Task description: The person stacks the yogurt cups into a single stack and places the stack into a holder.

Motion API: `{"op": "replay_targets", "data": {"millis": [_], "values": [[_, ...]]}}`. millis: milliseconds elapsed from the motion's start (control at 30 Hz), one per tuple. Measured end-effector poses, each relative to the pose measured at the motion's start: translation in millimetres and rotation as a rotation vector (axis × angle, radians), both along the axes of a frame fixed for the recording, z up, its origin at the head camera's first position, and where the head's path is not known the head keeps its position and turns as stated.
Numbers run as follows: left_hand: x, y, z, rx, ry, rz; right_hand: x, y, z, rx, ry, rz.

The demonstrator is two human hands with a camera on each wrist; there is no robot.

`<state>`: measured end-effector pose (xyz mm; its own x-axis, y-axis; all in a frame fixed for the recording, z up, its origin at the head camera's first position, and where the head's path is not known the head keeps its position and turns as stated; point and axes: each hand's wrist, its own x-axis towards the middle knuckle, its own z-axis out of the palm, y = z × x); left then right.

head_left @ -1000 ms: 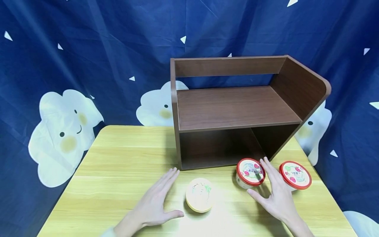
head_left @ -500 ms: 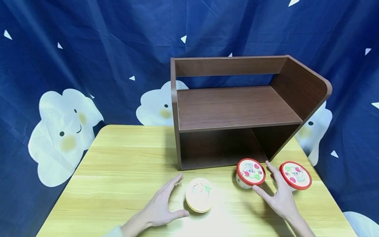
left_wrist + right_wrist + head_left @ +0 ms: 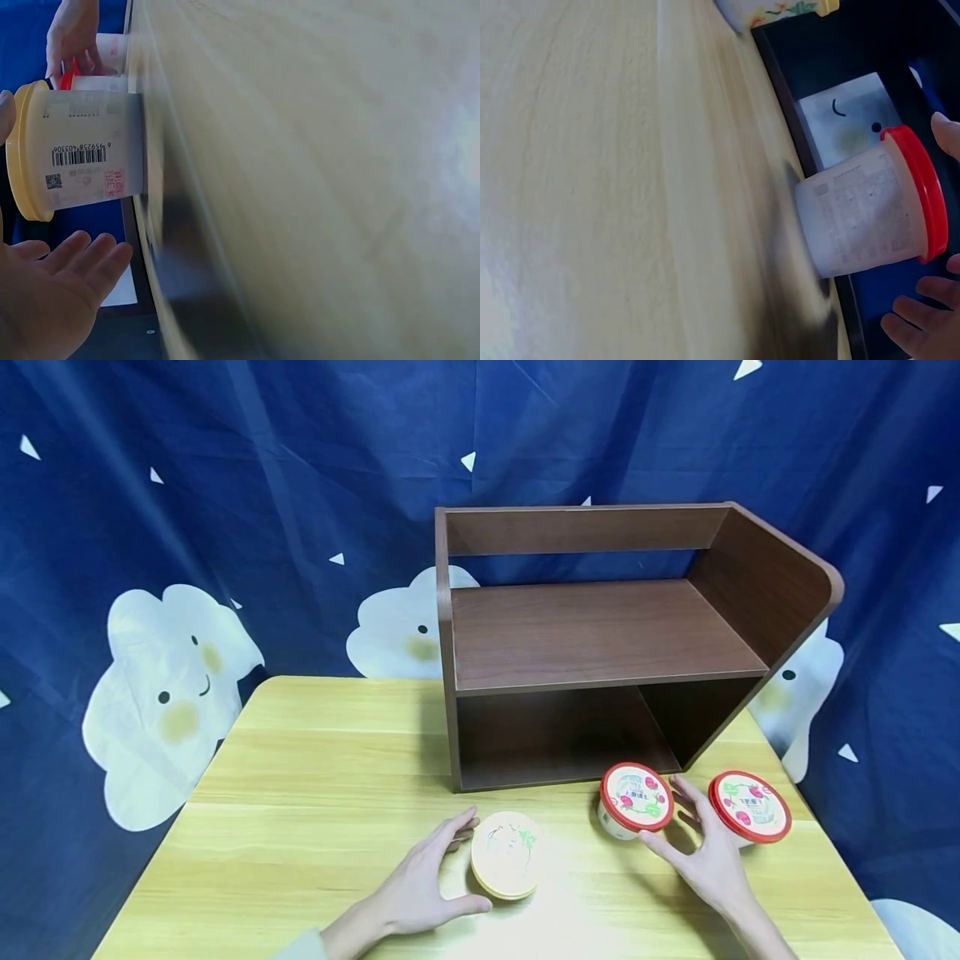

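1. Both hands have crept closer: left hand [image 3: 423, 885] now cups the yellow-lidded tub [image 3: 505, 853], fingers spread, not clamped.
2. Right hand [image 3: 701, 856], fingers apart, brackets the red-lidded tub [image 3: 634, 797] from five o'clock on the table [image 3: 300, 793].

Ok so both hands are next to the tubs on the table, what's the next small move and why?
Probably close each hand round its tub. The left hand cups the yellow-lidded tub with open fingers, and the right hand brackets the nearer red-lidded tub without gripping. Both tubs stand on the table before the bare brown shelf.
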<state>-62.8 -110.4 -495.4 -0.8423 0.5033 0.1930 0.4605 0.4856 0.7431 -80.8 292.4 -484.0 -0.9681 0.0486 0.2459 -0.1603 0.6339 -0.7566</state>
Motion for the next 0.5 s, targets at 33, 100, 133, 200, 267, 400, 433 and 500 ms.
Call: {"op": "replay_targets", "data": {"millis": [33,100,133,200,267,400,433,500], "values": [[-0.3,1,-0.2,0.007,-0.007,-0.004,-0.4,0,-1.3,-0.009,-0.004,0.008],[-0.8,2,-0.5,0.021,-0.023,-0.008,-1.1,1,-3.7,-0.018,-0.007,0.018],[-1.1,3,-0.7,0.025,-0.030,-0.008,-1.5,2,-4.8,-0.019,-0.007,0.021],[-1.6,5,-0.5,0.032,-0.049,-0.008,-2.4,3,-6.8,-0.019,-0.008,0.023],[-2.0,7,0.1,0.025,-0.067,-0.004,-3.1,3,-8.5,-0.013,-0.010,0.021],[-2.5,10,1.3,-0.013,-0.087,0.013,-4.4,3,-10.6,-0.001,-0.013,0.016],[-2.6,10,1.6,-0.023,-0.085,0.016,-4.6,3,-10.9,0.000,-0.012,0.015],[-2.9,12,1.9,-0.033,-0.079,0.017,-5.0,2,-10.8,-0.001,-0.008,0.018]]}}
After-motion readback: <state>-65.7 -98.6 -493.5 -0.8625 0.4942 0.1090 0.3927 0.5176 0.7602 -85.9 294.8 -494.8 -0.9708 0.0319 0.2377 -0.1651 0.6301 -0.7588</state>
